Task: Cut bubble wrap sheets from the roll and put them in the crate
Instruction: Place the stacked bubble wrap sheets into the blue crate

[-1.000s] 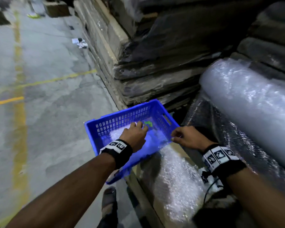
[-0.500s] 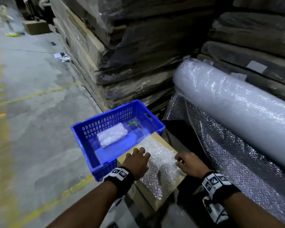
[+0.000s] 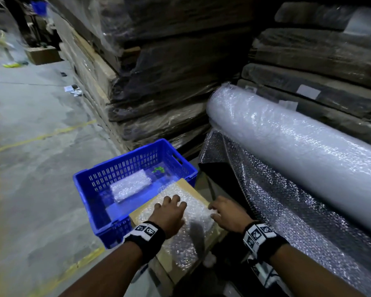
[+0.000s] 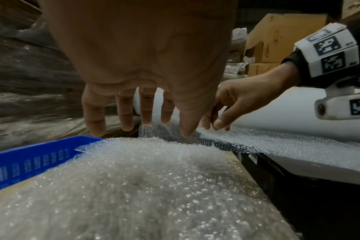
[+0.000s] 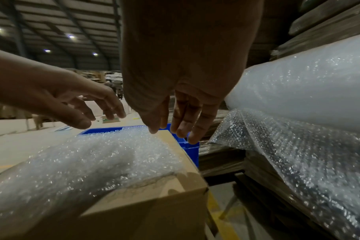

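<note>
From my feed the bubble wrap roll (image 3: pixel 298 151) runs off the right edge of the head view, so I can't see its far end. The little green thing (image 3: pixel 158 169) in the blue crate (image 3: pixel 99 202) is too small to make out. My left hand (image 3: pixel 169 217) covers part of the sheet (image 3: pixel 193 239) under it, and the upper left background is just blur.

Concrete floor (image 3: pixel 41 189), grey, with yellow painted lines. Blue crate (image 3: pixel 99 202) sits on it, against the near-left edge of a cardboard box (image 5: pixel 146 209). Bubble wrap sheet (image 3: pixel 189 236) lies flat across the box top. One folded sheet (image 3: pixel 130 185) lies on the crate bottom, green scrap (image 3: pixel 158 169) beside it.
</note>
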Motion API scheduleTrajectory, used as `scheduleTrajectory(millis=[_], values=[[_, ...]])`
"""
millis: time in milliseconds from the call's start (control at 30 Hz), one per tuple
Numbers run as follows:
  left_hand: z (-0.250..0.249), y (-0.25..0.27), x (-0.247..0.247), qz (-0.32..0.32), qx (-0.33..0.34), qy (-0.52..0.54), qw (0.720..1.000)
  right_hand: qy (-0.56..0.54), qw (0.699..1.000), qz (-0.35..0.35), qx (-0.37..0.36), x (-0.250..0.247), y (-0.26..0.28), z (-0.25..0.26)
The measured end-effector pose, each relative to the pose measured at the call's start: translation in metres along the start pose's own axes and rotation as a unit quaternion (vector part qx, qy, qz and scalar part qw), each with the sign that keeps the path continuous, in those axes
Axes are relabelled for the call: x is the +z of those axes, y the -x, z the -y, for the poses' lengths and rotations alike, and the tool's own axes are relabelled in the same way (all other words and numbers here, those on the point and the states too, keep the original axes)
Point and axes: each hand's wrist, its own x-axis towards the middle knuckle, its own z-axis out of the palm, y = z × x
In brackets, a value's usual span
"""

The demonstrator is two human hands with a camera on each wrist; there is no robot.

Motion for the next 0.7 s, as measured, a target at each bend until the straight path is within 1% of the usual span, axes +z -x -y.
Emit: scheduleTrajectory(millis=[100,167,267,333,400,467,600,700], values=[[-0.020,-0.003,0.002,0.003,-0.030,-0.003,1.000,0.025,0.999,0.012,-0.047,-0.002,-0.001,-0.023],[-0.036,-0.003,0.004,0.005,-0.052,-0.007,0.999,0.023,0.997,0.030,-0.061,-0.004,-0.001,-0.036],[-0.053,0.004,0.008,-0.011,-0.101,-0.004,0.995,0.027,0.993,0.051,-0.103,-0.005,-0.005,-0.049],[-0.062,0.012,0.014,-0.022,-0.140,0.003,0.990,0.027,0.989,0.052,-0.139,-0.002,-0.008,-0.053],[-0.069,0.023,0.021,-0.026,-0.171,0.008,0.985,0.019,0.981,0.039,-0.192,0.003,-0.010,-0.054],[-0.075,0.033,0.030,-0.020,-0.183,0.008,0.983,0.024,0.968,0.026,-0.248,0.011,-0.013,-0.051],[-0.085,0.043,0.049,0.003,-0.177,-0.005,0.984,0.089,0.937,0.028,-0.335,0.025,-0.020,-0.044],[-0.089,0.041,0.057,0.005,-0.191,-0.010,0.982,0.125,0.921,0.035,-0.368,0.032,-0.025,-0.043]])
